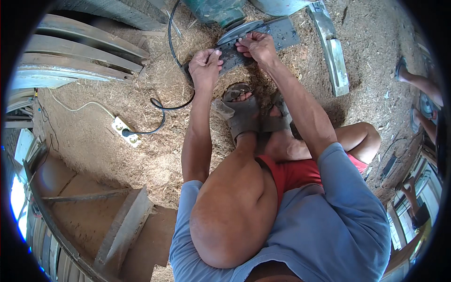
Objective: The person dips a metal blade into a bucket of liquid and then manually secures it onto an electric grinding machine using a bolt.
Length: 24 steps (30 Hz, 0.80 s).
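In front of my feet lies a dark, flat metal plate [283, 35] with a grey rounded disc [240, 32] along its far side. It looks like an upturned circular saw, but I cannot be sure. My left hand [205, 67] is at the plate's near left end, thumb and fingers closed in a pinch. Farther right, my right hand [259, 47] rests over the plate beside the disc, its fingers also pinched together. Whatever either hand pinches is too small or hidden to make out. A black cord [174, 107] runs by the plate's left end.
On the sawdust-covered ground at left, a white power strip [123, 128] has a black plug in it. Curved boards [84, 37] are stacked at the far left. A greenish container [213, 10] stands beyond the plate, a wooden piece [334, 61] to its right. Other people's legs [420, 87] show at right.
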Available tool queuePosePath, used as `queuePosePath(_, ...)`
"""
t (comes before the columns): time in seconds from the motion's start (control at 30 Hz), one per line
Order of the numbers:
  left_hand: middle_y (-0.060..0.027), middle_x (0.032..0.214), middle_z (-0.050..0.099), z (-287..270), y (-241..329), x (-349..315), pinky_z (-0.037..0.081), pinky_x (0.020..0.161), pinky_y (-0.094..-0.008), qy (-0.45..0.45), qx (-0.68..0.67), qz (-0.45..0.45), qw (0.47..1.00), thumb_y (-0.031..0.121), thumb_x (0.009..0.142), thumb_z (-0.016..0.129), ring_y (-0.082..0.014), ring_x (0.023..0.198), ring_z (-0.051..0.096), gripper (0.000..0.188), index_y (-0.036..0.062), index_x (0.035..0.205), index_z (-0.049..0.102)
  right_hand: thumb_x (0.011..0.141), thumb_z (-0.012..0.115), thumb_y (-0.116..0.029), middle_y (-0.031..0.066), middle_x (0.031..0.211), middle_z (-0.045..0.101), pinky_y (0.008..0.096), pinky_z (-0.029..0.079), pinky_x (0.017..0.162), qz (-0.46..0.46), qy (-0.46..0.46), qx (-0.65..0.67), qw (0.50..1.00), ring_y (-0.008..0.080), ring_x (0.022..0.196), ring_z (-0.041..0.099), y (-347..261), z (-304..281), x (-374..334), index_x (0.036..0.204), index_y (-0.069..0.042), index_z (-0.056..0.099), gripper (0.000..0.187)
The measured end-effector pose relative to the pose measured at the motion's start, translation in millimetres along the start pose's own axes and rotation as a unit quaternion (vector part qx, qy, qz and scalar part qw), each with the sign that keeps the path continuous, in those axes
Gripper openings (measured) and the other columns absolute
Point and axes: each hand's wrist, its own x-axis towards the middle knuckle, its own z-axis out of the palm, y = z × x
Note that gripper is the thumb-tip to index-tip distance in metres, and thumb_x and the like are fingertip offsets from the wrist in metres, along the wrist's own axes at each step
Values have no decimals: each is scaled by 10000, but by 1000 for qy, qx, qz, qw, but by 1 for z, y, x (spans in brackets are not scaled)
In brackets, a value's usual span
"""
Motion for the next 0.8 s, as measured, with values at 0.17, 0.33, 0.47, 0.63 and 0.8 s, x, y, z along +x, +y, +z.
queuePosePath(0.17, -90, 895, 696, 2, 1, 1, 519, 550, -209, -9, -2, -3, 1000, 93, 913, 648, -93, 666, 645, 147, -32, 983, 617, 889, 675, -90, 92, 821, 713, 231, 510, 555, 8, 5, 6, 1000, 125, 671, 679, -4, -1, -2, 843, -36, 632, 83)
queuePosePath(0.33, -116, 931, 700, 6, 1, 3, 520, 549, -204, -9, 5, -7, 1000, 95, 917, 645, -105, 665, 635, 136, -19, 980, 606, 892, 675, -91, 95, 834, 714, 229, 516, 563, 7, 10, 7, 1000, 127, 676, 681, -7, -2, -3, 857, -44, 622, 79)
queuePosePath(0.47, -124, 928, 697, 3, -1, 2, 524, 551, -204, -4, -4, -2, 1000, 91, 917, 644, -110, 666, 641, 142, -24, 986, 598, 891, 675, -91, 95, 836, 715, 226, 511, 560, 11, 5, -8, 1000, 128, 678, 681, -8, 0, -4, 833, -42, 620, 94)
queuePosePath(0.63, -138, 927, 694, 1, -1, 1, 524, 541, -200, -5, -16, 6, 1000, 75, 911, 648, -116, 649, 644, 140, -28, 984, 589, 890, 680, -95, 97, 830, 716, 221, 502, 561, 1, 1, -20, 1000, 126, 681, 677, -1, 0, 1, 796, -36, 629, 121)
queuePosePath(0.8, -135, 907, 688, -4, -4, 1, 525, 536, -206, 0, -36, 5, 999, 67, 906, 653, -121, 640, 646, 133, -24, 978, 588, 891, 684, -105, 100, 824, 716, 229, 502, 569, -10, -14, -16, 1000, 128, 678, 673, 2, 3, 1, 802, -19, 641, 131)
